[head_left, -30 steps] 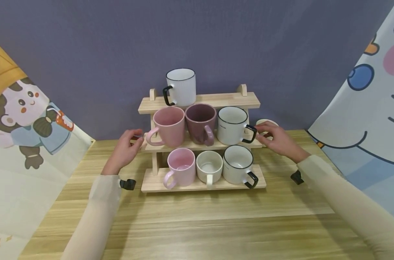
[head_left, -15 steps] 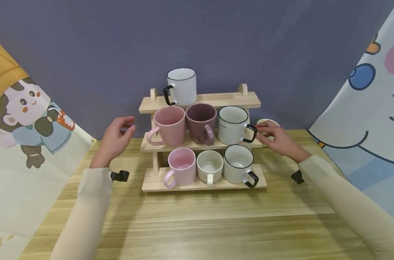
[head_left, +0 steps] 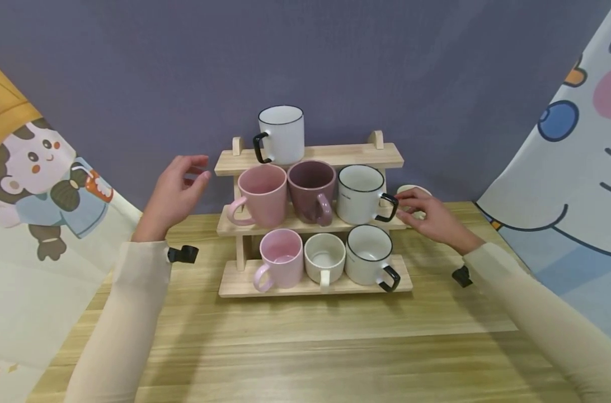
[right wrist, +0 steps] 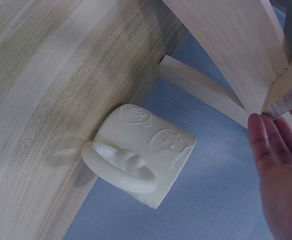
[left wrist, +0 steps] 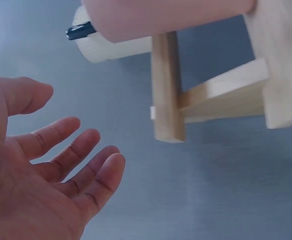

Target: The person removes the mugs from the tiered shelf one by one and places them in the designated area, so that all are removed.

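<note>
A three-tier wooden display rack (head_left: pixel 353 153) carries several mugs. My right hand (head_left: pixel 431 219) is at the right end of its middle shelf, and in the right wrist view its fingertips hold the board's end (right wrist: pixel 286 100). Off the rack's left side, my left hand (head_left: pixel 173 193) is in the air with loosely bent fingers, touching nothing. Nearest to it is the pink mug (head_left: pixel 265 196) on the middle shelf. Beside that stand a purple mug (head_left: pixel 305 190) and a white black-rimmed mug (head_left: pixel 358 196), whose black handle reaches close to my right fingers.
One white mug (head_left: pixel 287 137) stands on the top shelf. The bottom shelf holds a light pink mug (head_left: pixel 285 268), a small cream cup (head_left: pixel 315 274) and another black-rimmed mug (head_left: pixel 363 268). A cream embossed mug (right wrist: pixel 146 145) sits on the table behind my right hand.
My left hand has left the left end of the middle shelf and moved up and to the left. The right hand, rack and mugs have stayed in place.
</note>
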`<state>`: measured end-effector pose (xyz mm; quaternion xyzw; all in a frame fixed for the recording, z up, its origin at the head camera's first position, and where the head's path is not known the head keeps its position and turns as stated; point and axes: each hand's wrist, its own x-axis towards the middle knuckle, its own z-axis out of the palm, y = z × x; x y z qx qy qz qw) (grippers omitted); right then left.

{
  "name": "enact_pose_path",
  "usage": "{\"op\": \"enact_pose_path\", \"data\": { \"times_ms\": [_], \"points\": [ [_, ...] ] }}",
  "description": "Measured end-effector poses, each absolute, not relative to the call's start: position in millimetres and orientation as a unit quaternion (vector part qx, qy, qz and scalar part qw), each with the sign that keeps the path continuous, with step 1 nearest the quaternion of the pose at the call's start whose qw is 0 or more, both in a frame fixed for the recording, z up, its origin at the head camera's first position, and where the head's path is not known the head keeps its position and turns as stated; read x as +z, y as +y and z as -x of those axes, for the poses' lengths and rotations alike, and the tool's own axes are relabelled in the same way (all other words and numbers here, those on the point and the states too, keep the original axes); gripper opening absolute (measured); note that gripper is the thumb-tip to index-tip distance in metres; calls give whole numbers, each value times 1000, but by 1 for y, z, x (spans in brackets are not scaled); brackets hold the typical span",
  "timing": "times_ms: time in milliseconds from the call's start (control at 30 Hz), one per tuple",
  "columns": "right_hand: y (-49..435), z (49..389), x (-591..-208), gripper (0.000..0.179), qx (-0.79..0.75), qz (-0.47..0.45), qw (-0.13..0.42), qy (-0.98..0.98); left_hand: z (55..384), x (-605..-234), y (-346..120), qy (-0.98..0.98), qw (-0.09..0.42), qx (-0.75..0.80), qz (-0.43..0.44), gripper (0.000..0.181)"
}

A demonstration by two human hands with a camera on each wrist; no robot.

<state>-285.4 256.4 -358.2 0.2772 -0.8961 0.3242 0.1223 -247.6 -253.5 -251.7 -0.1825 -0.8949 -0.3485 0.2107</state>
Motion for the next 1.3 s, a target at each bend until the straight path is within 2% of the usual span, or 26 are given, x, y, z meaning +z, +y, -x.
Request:
{"op": "enact_pose_path", "data": {
  "times_ms": [467, 733, 1067, 1300],
  "points": [
    [255, 286, -359, 25, 340, -278, 108, -892, 258, -210, -233, -909, 200, -309, 194, 42],
    [256, 285, -360, 27, 342, -271, 98, -894, 272, -190, -211, -920, 171, -281, 212, 50],
    [256, 283, -359, 29, 348, -276, 98, -891, 286, -170, -183, -944, 103, -233, 207, 64],
    [256, 283, -358, 27, 345, -280, 104, -890, 302, -158, -163, -948, 101, -194, 231, 64]
  ]
}}
